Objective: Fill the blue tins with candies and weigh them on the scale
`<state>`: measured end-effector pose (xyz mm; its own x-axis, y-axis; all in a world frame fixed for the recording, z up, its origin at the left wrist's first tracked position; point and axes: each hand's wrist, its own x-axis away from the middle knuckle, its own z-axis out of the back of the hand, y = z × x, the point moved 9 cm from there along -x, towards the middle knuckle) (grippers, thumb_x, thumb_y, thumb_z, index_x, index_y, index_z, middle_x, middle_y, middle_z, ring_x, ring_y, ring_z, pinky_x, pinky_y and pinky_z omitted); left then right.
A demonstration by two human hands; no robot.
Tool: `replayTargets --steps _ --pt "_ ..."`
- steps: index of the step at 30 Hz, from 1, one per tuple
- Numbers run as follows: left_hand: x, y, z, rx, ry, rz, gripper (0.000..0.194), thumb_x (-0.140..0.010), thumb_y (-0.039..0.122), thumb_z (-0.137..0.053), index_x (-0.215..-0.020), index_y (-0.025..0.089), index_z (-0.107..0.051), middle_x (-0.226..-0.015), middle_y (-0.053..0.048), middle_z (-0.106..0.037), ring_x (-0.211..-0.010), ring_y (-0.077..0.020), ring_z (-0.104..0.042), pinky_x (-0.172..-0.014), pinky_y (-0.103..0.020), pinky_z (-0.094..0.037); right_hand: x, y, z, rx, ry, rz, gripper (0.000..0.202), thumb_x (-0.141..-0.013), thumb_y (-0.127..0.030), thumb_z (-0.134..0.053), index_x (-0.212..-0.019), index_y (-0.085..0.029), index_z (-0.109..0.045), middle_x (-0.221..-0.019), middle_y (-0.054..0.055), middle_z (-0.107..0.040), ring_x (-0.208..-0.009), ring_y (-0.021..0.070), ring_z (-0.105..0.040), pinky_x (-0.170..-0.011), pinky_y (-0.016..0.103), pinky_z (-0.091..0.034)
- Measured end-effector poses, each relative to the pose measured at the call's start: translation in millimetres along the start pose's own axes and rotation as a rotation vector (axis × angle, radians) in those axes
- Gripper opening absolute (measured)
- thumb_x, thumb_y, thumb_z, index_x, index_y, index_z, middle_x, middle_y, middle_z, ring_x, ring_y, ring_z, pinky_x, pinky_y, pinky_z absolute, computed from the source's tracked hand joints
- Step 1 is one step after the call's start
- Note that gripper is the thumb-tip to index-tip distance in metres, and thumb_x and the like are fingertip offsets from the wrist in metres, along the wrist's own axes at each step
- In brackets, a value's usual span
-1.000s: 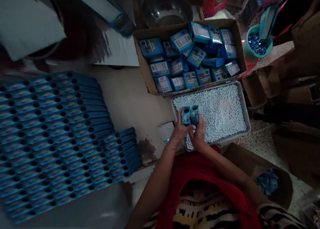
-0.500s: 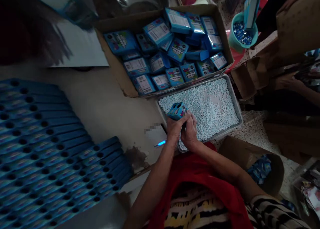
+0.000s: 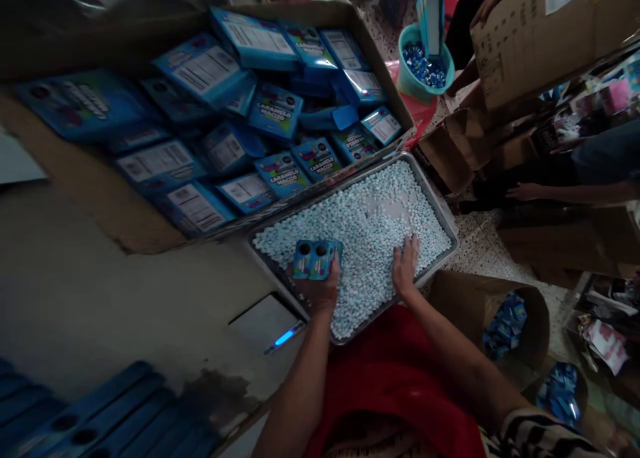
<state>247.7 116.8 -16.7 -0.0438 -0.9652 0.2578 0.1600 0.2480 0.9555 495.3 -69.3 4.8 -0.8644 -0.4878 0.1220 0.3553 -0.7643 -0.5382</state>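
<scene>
My left hand [image 3: 323, 290] is wrapped round small blue boxes [image 3: 317, 259] with dark round holes on top, held above the left part of a metal tray [image 3: 447, 251]. Small pale blue and white candies [image 3: 360, 271] fill most of that tray. On the candies at the right lies my right hand [image 3: 406, 265], its fingers stretched out and nothing seen in its grasp. Behind the tray a cardboard box [image 3: 85, 198] holds many blue printed boxes [image 3: 280, 111].
A scale [image 3: 265, 321] with a lit blue display stands left of the tray. Blue boxes [image 3: 115, 405] line the lower left. A turquoise bucket [image 3: 406, 78] of wrapped candies is at the back. Cardboard boxes [image 3: 450, 305] and other people's hands [image 3: 525, 191] are at the right.
My hands have moved apart: the right one has gone from beside the left onto the candies and opened. My left hand keeps the blue boxes, now more upright. The camera view has shifted.
</scene>
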Motion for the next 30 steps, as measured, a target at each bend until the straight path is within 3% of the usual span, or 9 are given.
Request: replayTargets --steps 3,7,12,16,18,20,24,27,30 --pt "11.9 -18.9 -21.7 0.040 0.119 0.022 0.070 -0.077 0.059 -0.091 -0.124 0.023 -0.053 -0.126 -0.012 -0.073 -0.131 -0.0355 -0.071 -0.119 -0.064 -0.055 6.2 -15.8 -24.2 -0.021 0.014 0.059 0.073 -0.112 -0.056 -0.044 -0.167 -0.008 -0.048 -0.181 0.029 -0.035 -0.174 0.0372 -0.022 -0.138 0.069 -0.024" --pt "17.8 -34.5 -64.3 0.108 0.103 0.045 0.081 -0.075 0.067 -0.094 -0.130 0.027 -0.051 -0.129 -0.014 -0.073 -0.121 -0.0308 -0.076 -0.108 -0.055 -0.064 2.9 -61.0 -47.6 -0.221 -0.027 0.147 0.066 -0.108 -0.052 -0.051 -0.163 -0.016 -0.053 -0.175 0.023 -0.046 -0.168 0.0322 -0.038 -0.138 0.062 -0.028" --pt "4.1 -15.5 -97.7 0.202 0.034 0.058 0.077 -0.082 0.066 -0.092 -0.134 0.025 -0.053 -0.131 -0.013 -0.075 -0.116 -0.0282 -0.078 -0.104 -0.047 -0.067 -23.3 -59.0 -71.1 -0.858 0.012 -0.331 0.026 -0.094 -0.045 -0.070 -0.112 -0.025 -0.071 -0.143 0.012 -0.069 -0.149 0.0254 -0.054 -0.130 0.044 -0.044" --pt "-14.0 19.3 -78.8 0.261 -0.058 0.057 0.065 -0.084 0.065 -0.089 -0.127 0.023 -0.064 -0.125 -0.009 -0.078 -0.110 -0.0271 -0.080 -0.101 -0.044 -0.068 -30.1 -65.2 -98.0 -1.090 -0.140 -0.578 0.022 -0.100 -0.048 -0.062 -0.099 -0.026 -0.065 -0.102 0.003 -0.075 -0.104 0.0189 -0.072 -0.081 0.028 -0.065" --pt "-23.6 37.6 -55.8 0.214 -0.100 0.001 0.065 -0.081 0.061 -0.093 -0.127 0.023 -0.066 -0.124 -0.008 -0.079 -0.111 -0.0274 -0.080 -0.104 -0.045 -0.068 -25.7 -74.1 -110.0 -1.206 -0.322 -0.689 0.020 -0.101 -0.043 -0.063 -0.095 -0.025 -0.064 -0.082 -0.001 -0.071 -0.071 0.0157 -0.068 -0.055 0.023 -0.057" --pt "-32.3 51.3 -30.8 0.134 -0.130 -0.061 0.069 -0.075 0.057 -0.098 -0.126 0.023 -0.066 -0.121 -0.008 -0.080 -0.111 -0.0281 -0.080 -0.105 -0.047 -0.067 -19.2 -85.9 -111.1 -1.307 -0.505 -0.773 0.018 -0.102 -0.038 -0.062 -0.091 -0.023 -0.063 -0.070 -0.003 -0.066 -0.052 0.0133 -0.057 -0.041 0.021 -0.046" --pt "-43.4 66.6 5.6 -0.089 -0.171 -0.219 0.080 -0.060 0.054 -0.107 -0.121 0.022 -0.066 -0.114 -0.008 -0.079 -0.105 -0.0298 -0.079 -0.101 -0.048 -0.067 -15.3 -113.9 -79.4 -1.498 -0.677 -0.838 0.020 -0.110 -0.031 -0.049 -0.099 -0.024 -0.064 -0.083 0.000 -0.076 -0.059 0.0113 -0.063 -0.047 0.018 -0.050" --pt "-38.5 75.7 5.6 -0.327 -0.283 -0.429 0.081 -0.059 0.050 -0.107 -0.124 0.021 -0.067 -0.120 -0.011 -0.077 -0.115 -0.0337 -0.076 -0.105 -0.049 -0.064 -19.9 -147.4 -44.1 -1.709 -0.691 -0.776 0.020 -0.112 -0.038 -0.051 -0.103 -0.027 -0.065 -0.092 0.001 -0.078 -0.068 0.0128 -0.067 -0.054 0.021 -0.055" --pt "-32.0 75.6 2.5 -0.369 -0.334 -0.501 0.076 -0.068 0.042 -0.101 -0.132 0.020 -0.066 -0.127 -0.013 -0.076 -0.121 -0.0357 -0.075 -0.109 -0.050 -0.062 -27.6 -176.3 -11.2 -1.704 -0.630 -0.571 0.026 -0.107 -0.051 -0.062 -0.097 -0.028 -0.065 -0.090 0.002 -0.074 -0.077 0.0170 -0.069 -0.067 0.029 -0.062"
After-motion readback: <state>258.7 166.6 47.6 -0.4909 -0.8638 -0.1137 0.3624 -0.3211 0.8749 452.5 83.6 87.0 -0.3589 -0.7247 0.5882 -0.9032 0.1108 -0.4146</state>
